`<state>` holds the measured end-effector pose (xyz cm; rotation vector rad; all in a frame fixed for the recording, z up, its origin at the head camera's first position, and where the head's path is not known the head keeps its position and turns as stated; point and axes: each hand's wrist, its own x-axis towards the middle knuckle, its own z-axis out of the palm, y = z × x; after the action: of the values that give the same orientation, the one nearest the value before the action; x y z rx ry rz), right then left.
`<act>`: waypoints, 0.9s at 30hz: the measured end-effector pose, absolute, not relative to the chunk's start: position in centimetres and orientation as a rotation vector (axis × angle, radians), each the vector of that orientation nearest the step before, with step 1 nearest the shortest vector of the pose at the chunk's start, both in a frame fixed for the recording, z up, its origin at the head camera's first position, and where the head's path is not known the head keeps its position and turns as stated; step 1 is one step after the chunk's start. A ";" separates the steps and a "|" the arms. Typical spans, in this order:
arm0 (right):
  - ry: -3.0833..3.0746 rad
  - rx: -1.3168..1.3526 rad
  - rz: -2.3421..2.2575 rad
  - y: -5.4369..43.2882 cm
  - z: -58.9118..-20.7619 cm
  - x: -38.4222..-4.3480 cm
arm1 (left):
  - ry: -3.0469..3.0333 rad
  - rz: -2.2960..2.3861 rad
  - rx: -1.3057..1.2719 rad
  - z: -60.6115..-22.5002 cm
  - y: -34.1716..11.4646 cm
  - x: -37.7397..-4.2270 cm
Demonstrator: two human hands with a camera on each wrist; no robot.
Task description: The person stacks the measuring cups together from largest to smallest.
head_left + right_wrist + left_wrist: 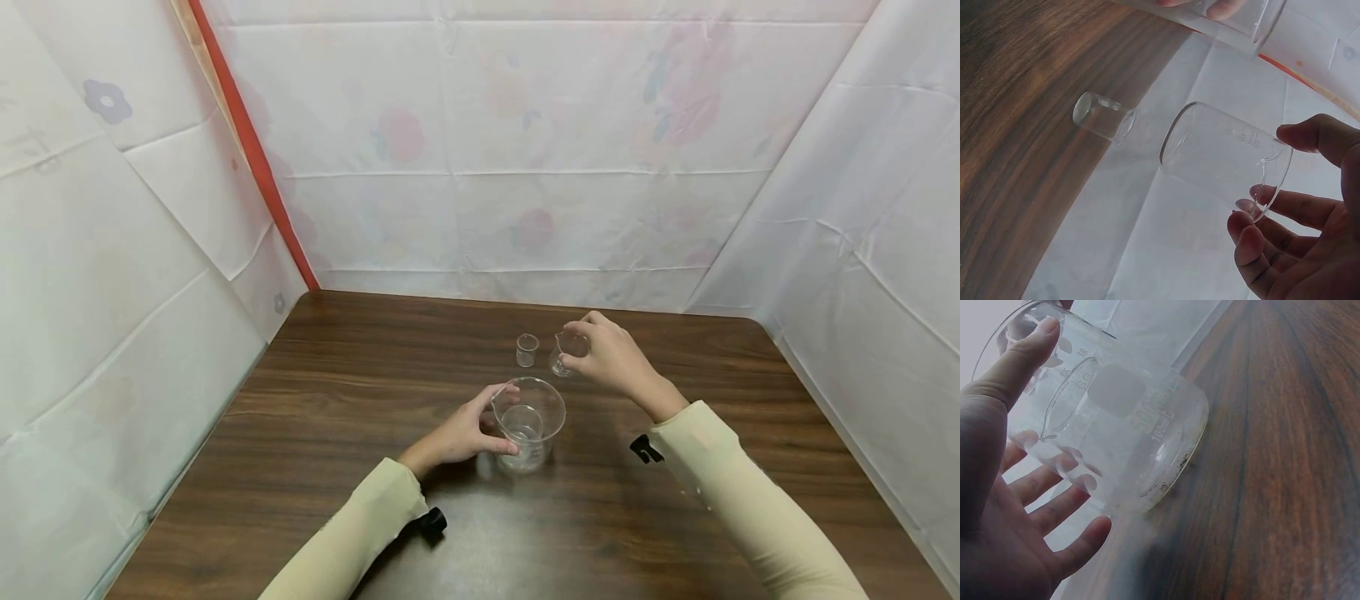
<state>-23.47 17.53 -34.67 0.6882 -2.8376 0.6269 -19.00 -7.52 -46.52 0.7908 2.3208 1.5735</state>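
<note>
My left hand (463,429) grips a large clear glass beaker (553,429) from its left side, thumb at the front and fingers round the back. Inside it stands a smaller beaker (522,423), whose spouted rim also shows through the printed wall in the left wrist view. Off to the right and farther back, my right hand (613,357) pinches another small beaker (1222,156) near its rim, between thumb and fingertips. Just left of that one, the smallest beaker (527,352) stands upright on the table, touched by neither hand.
The brown wood-grain table (337,417) runs back to a white patterned sheet (480,225), with more sheets along both sides. A red strip (258,158) slants down to the back left corner. Black wrist straps (431,523) hang below both sleeves.
</note>
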 end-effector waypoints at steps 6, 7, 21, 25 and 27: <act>-2.821 0.700 0.630 17.5 -34.4 -23.2 | 2.322 1.571 0.804 -46.4 -7.5 -18.9; -2.820 0.699 0.631 17.5 -34.3 -23.2 | 2.322 1.571 0.806 -46.4 -7.5 -19.0; -2.791 0.745 0.602 17.3 -33.3 -22.5 | 2.319 1.578 0.797 -46.5 -7.6 -19.0; -2.794 0.761 0.609 17.3 -33.0 -22.3 | 2.315 1.576 0.793 -46.4 -7.5 -18.9; -2.788 0.774 0.613 17.3 -32.9 -22.1 | 2.314 1.575 0.789 -46.3 -7.6 -18.9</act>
<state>-22.15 17.28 -32.91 0.7744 -2.7876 0.6132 -18.88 -7.55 -46.35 0.7892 2.3139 1.5752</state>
